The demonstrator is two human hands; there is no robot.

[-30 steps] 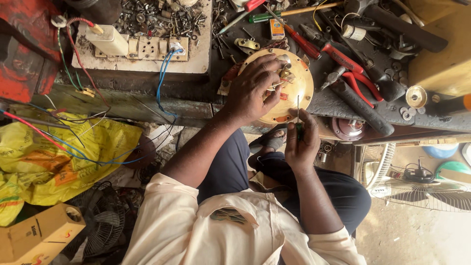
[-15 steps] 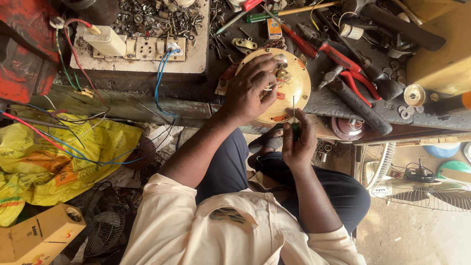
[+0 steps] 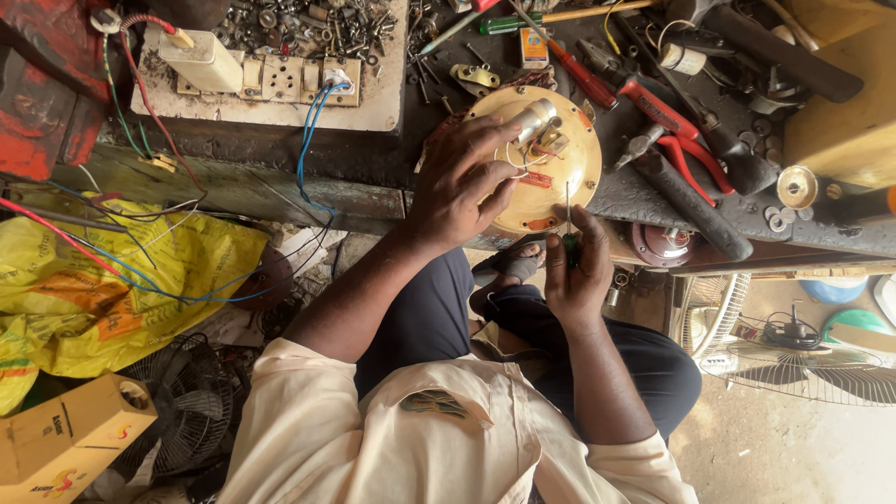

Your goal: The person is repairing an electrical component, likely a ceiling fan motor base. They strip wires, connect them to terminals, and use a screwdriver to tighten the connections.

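A round cream-yellow motor housing (image 3: 569, 177) lies at the front edge of a cluttered workbench (image 3: 672, 201). My left hand (image 3: 457, 187) rests on it, fingers pinching thin white wires beside a small silver cylinder (image 3: 534, 121) on top of the housing. My right hand (image 3: 579, 275) is just below the housing's rim and grips a small green-handled screwdriver (image 3: 567, 219), its thin shaft pointing up against the housing. My knees in dark trousers are beneath both hands.
Red-handled pliers (image 3: 677, 126) and dark tools lie right of the housing. A white socket board (image 3: 280, 84) with blue wires and a heap of screws (image 3: 308, 23) sit at left. Below are a yellow bag (image 3: 112, 280), a cardboard box (image 3: 65, 439) and fan grilles (image 3: 784, 345).
My left fingers have shifted slightly on the wires over the housing. My right hand with the screwdriver has stayed almost in place at the rim.
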